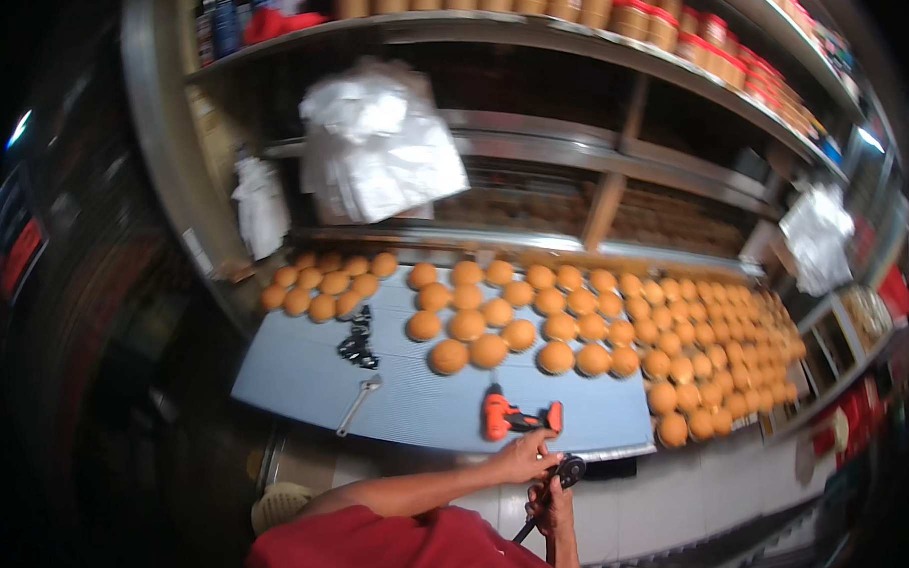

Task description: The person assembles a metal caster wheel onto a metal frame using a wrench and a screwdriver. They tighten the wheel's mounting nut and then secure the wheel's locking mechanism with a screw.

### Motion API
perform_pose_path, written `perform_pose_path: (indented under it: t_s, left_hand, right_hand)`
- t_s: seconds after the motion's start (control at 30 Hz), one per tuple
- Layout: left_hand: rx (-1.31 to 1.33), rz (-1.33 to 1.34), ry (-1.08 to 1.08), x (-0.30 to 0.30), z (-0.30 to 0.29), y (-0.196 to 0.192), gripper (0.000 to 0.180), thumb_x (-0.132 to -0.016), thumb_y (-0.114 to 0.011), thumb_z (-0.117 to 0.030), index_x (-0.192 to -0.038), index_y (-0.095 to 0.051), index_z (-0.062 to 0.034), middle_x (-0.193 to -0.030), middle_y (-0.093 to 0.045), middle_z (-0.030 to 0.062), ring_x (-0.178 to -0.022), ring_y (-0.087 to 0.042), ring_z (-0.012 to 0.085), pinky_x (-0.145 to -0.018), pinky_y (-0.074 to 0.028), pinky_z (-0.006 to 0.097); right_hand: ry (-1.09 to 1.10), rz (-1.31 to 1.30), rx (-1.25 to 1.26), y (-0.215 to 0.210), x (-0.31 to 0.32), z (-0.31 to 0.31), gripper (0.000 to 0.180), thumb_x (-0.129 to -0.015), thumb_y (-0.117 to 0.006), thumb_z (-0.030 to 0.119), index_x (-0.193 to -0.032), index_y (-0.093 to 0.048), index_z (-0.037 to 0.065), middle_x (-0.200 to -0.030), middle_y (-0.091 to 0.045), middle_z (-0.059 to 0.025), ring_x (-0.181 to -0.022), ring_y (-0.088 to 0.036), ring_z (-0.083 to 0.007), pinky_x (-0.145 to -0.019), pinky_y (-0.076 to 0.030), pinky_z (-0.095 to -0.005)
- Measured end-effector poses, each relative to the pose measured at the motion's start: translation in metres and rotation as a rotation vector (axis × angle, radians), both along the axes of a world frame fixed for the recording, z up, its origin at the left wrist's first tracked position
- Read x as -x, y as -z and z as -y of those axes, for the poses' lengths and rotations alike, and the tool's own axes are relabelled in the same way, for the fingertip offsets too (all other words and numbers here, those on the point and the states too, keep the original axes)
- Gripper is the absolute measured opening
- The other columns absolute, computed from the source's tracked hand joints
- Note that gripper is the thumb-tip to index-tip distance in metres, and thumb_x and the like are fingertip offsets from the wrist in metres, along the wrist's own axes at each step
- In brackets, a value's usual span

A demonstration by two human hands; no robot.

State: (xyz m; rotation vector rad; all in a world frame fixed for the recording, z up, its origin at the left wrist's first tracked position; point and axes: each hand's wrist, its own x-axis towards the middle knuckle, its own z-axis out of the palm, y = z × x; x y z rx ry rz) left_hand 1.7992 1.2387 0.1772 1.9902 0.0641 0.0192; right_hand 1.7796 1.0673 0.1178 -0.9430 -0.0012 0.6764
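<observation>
My right hand [552, 508] is wrapped round the dark shaft of a black tool [572, 470] with a round head, which looks like a ratchet wrench. My left hand [524, 458] reaches across from the left, its fingers closed at the edge of that round head. Both hands are just off the near edge of a blue-covered table [434, 400]. Beyond my left hand, an orange and black cordless drill [497, 415] lies on its side. Farther left are a silver adjustable wrench [360, 403] and a crumpled black plastic piece [357, 339].
Rows of round orange-brown items [467, 325], like buns or fruit, cover the table's back and right side. White plastic bags [380, 146] hang behind. Above runs a shelf [445, 17] of red-lidded jars [598, 3]. A pale stool [280, 505] stands at the lower left.
</observation>
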Motion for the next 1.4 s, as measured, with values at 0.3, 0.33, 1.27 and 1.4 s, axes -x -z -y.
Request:
perform_pose_path:
  t_s: [0.3,0.33,1.27,1.4]
  left_hand:
    - [0.564,-0.243,-0.034,0.057,-0.074,0.026,0.029,-0.103,-0.047,-0.026,-0.113,-0.063,-0.0032,-0.082,-0.065,0.0032,-0.061,-0.060,0.0080,-0.055,-0.050,0.024]
    - [0.582,-0.233,-0.052,0.064,-0.080,0.033,0.029,-0.103,-0.046,-0.024,-0.112,-0.063,-0.0036,-0.081,-0.064,0.0031,-0.059,-0.060,0.0079,-0.053,-0.050,0.024]
    - [0.353,-0.141,-0.384,0.048,-0.132,0.068,0.030,-0.104,-0.050,-0.026,-0.121,-0.066,-0.0080,-0.078,-0.056,0.0002,-0.068,-0.047,0.0087,-0.062,-0.042,0.025]
    - [0.262,-0.187,-0.325,0.052,-0.121,0.065,0.028,-0.102,-0.053,-0.024,-0.121,-0.067,-0.0083,-0.078,-0.055,-0.0005,-0.069,-0.049,0.0090,-0.062,-0.044,0.026]
  right_hand:
    - [-0.346,0.104,0.041,-0.008,-0.004,-0.087,0.053,-0.091,-0.066,0.055,-0.105,-0.058,0.005,-0.070,-0.063,-0.0105,-0.045,-0.051,-0.0138,-0.041,-0.040,-0.0272]
    - [-0.369,0.093,0.025,-0.008,-0.003,-0.095,0.050,-0.092,-0.067,0.052,-0.104,-0.057,0.004,-0.070,-0.063,-0.0112,-0.046,-0.052,-0.0143,-0.042,-0.042,-0.0279]
    - [0.123,0.211,0.544,-0.003,-0.046,-0.091,0.040,-0.103,-0.050,0.046,-0.101,-0.063,0.007,-0.066,-0.048,0.0026,-0.053,-0.041,-0.0089,-0.047,-0.034,-0.0274]
    - [0.007,0.137,0.372,-0.033,-0.052,-0.081,0.045,-0.098,-0.061,0.045,-0.113,-0.066,0.003,-0.084,-0.060,0.0002,-0.070,-0.053,-0.0083,-0.060,-0.043,-0.0250]
